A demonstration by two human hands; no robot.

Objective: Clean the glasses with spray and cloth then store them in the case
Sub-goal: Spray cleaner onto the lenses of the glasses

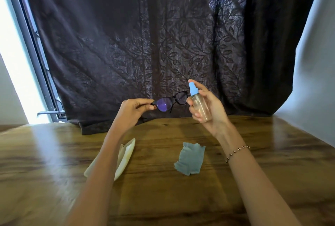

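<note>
1. Landmark: grey cloth (190, 159), lying rumpled on the wooden table (181, 198).
2. Glasses (164, 107): in the air, above and beyond the cloth, a little to its left. They touch nothing but the hand.
3. Left hand (135, 110): thumb and curled fingers pinch the frame at the outer corner of one lens. Lens faces are free of fingertips.
4. Right hand (208, 110): wrapped round the spray bottle (199, 108), above and beyond the cloth. One fingertip sits on the blue pump head, and the bottle is just beside the far lens.
5. Case (125, 157): pale, apparently open, left of the cloth, partly behind the left forearm.
6. Handling judgement: glasses are light with a stiff rim, but the hinges and temples are delicate. Wet lenses will be slick and smear easily. Keep the grip on the rim corner or bridge, never on the glass.
7. Cloth judged thin and limp; a pinch should lift it.
</note>
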